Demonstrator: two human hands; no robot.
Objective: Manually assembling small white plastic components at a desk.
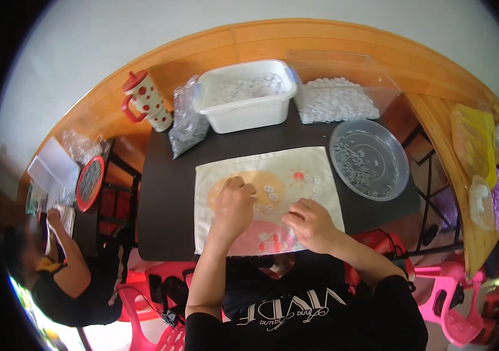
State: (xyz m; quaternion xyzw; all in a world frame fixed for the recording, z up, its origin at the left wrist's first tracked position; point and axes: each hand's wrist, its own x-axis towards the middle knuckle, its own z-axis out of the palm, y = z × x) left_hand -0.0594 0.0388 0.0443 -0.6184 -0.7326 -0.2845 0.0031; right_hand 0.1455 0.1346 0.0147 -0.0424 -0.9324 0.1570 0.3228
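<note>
One left hand, fingertips hidden, state unclear | one right hand, fingers pressed together | mat by table's front edge, best kept flat

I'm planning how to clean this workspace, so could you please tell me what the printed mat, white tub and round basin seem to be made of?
The printed mat looks like matt fabric, judging by its slightly wavy edges. The white tub is probably opaque, smooth plastic, given its moulded rim. The round basin seems to be clear, shiny plastic, since the dark tabletop shows through.
</note>
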